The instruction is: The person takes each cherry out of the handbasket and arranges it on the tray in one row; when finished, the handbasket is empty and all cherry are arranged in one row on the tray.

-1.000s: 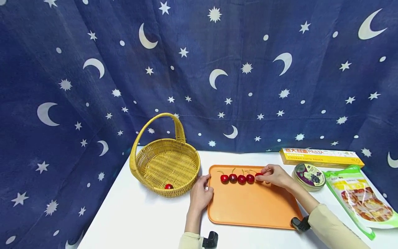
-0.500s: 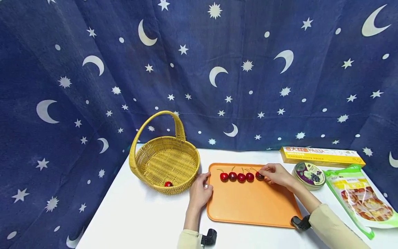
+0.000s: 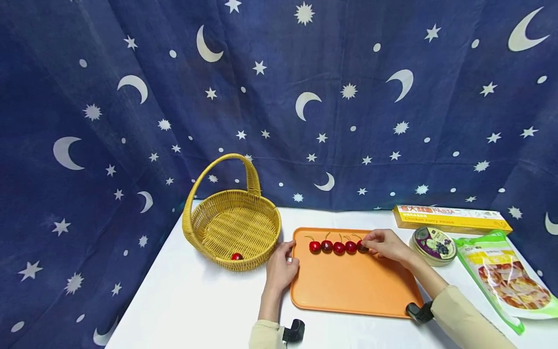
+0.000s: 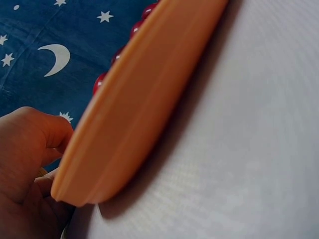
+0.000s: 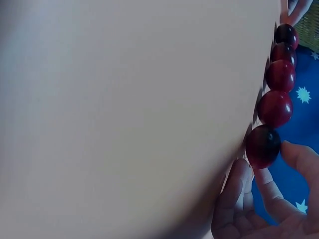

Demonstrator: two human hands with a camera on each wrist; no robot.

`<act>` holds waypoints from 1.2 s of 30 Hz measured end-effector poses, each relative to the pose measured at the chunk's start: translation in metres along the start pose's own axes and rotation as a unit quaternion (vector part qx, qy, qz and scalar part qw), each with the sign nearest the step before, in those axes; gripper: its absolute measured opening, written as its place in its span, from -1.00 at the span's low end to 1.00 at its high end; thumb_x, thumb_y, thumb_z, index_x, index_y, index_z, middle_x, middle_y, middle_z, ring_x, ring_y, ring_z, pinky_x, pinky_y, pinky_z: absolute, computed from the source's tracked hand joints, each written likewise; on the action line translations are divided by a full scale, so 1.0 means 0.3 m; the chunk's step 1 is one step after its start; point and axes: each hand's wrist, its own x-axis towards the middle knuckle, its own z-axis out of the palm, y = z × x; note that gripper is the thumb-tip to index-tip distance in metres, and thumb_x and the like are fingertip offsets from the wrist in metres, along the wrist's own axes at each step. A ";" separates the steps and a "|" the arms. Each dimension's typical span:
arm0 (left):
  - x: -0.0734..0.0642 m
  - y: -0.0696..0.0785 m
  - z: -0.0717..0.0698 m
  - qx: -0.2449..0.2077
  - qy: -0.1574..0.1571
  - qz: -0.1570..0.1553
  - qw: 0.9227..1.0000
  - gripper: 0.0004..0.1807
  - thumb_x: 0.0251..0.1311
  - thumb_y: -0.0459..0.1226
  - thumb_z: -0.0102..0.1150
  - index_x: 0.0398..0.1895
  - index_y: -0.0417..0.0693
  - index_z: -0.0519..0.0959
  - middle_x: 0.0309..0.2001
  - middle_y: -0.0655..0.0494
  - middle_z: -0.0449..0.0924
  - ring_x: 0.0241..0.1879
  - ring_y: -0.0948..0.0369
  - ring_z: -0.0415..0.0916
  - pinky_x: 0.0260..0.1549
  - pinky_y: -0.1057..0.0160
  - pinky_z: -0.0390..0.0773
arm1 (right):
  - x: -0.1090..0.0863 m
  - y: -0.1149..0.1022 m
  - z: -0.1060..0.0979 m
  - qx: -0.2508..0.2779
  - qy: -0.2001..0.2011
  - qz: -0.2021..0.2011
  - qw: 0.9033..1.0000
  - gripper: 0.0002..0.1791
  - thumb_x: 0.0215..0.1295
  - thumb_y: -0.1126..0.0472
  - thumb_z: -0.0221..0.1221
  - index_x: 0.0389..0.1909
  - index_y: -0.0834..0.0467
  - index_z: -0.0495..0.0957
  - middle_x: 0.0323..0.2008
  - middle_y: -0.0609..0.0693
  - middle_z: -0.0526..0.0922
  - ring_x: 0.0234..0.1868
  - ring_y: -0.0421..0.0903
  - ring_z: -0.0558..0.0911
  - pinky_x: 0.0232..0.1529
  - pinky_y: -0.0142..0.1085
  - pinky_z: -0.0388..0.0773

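Note:
An orange tray (image 3: 348, 286) lies on the white table with a row of several red cherries (image 3: 339, 248) along its far side, thin stems pointing away. My right hand (image 3: 389, 247) pinches the dark red cherry (image 5: 263, 146) at the right end of that row, beside the neighbouring cherry (image 5: 275, 109). At the tray's left edge, my left hand (image 3: 281, 266) holds the rim between thumb and fingers; the left wrist view shows its bent fingers (image 4: 52, 130) against the tray's side (image 4: 124, 99). Some of the left fingertips are hidden.
Left of the tray stands a yellow wicker basket (image 3: 233, 220) with a tall handle and one cherry (image 3: 237, 256) inside. To the right are a round tin (image 3: 433, 246), a yellow pasta box (image 3: 451, 220) and a green-edged food packet (image 3: 507, 278). A starry blue curtain (image 3: 261, 111) hangs behind.
The right hand has shifted the end cherry slightly left, closing the small gap to its neighbour. The left hand stays at the tray's edge.

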 end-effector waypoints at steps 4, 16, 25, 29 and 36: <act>0.001 0.001 -0.004 -0.002 -0.002 -0.006 1.000 -0.45 -0.08 -0.44 0.16 0.12 -0.21 0.60 -0.10 0.04 0.65 -0.25 0.19 0.54 -0.29 0.28 0.49 | 0.000 -0.005 -0.005 -0.006 -0.007 0.002 1.000 -0.69 0.30 0.22 0.24 -0.14 0.42 0.54 -0.38 0.10 0.67 -0.42 -0.12 0.59 -0.45 -0.31 0.53; -0.007 -0.011 -0.007 -0.009 0.002 0.001 1.000 -0.47 -0.09 -0.45 0.15 0.09 -0.24 0.61 -0.14 0.03 0.64 -0.28 0.21 0.54 -0.36 0.34 0.49 | 0.114 -0.123 -0.091 -0.055 -0.028 -0.048 0.997 -0.60 0.37 0.19 0.17 0.00 0.48 0.54 -0.17 0.31 0.67 -0.22 0.13 0.70 -0.26 -0.15 0.63; 0.002 0.009 -0.003 -0.020 -0.018 -0.003 1.000 -0.45 -0.07 -0.47 0.14 0.13 -0.24 0.59 -0.15 0.04 0.63 -0.34 0.29 0.48 -0.40 0.40 0.46 | 0.306 -0.243 -0.043 0.097 -0.237 -0.030 0.966 -0.41 0.50 0.13 0.00 0.35 0.47 0.24 0.26 0.41 0.41 0.24 0.33 0.44 0.23 0.11 0.35; 0.007 0.012 -0.004 -0.019 -0.017 0.000 1.000 -0.45 -0.08 -0.46 0.13 0.12 -0.23 0.59 -0.15 0.05 0.63 -0.34 0.30 0.47 -0.40 0.40 0.45 | 0.392 -0.330 0.048 0.121 -0.325 -0.057 0.936 -0.52 0.49 0.21 0.00 0.32 0.37 0.36 0.26 0.40 0.41 0.28 0.40 0.35 0.25 0.13 0.32; -0.003 0.005 -0.015 -0.022 -0.015 -0.005 1.000 -0.45 -0.09 -0.45 0.12 0.11 -0.23 0.60 -0.16 0.06 0.61 -0.32 0.29 0.47 -0.39 0.41 0.48 | 0.567 -0.479 0.231 0.138 -0.485 -0.083 0.860 -0.50 0.50 0.32 -0.10 0.35 0.49 0.21 0.30 0.37 0.37 0.30 0.32 0.38 0.27 0.11 0.31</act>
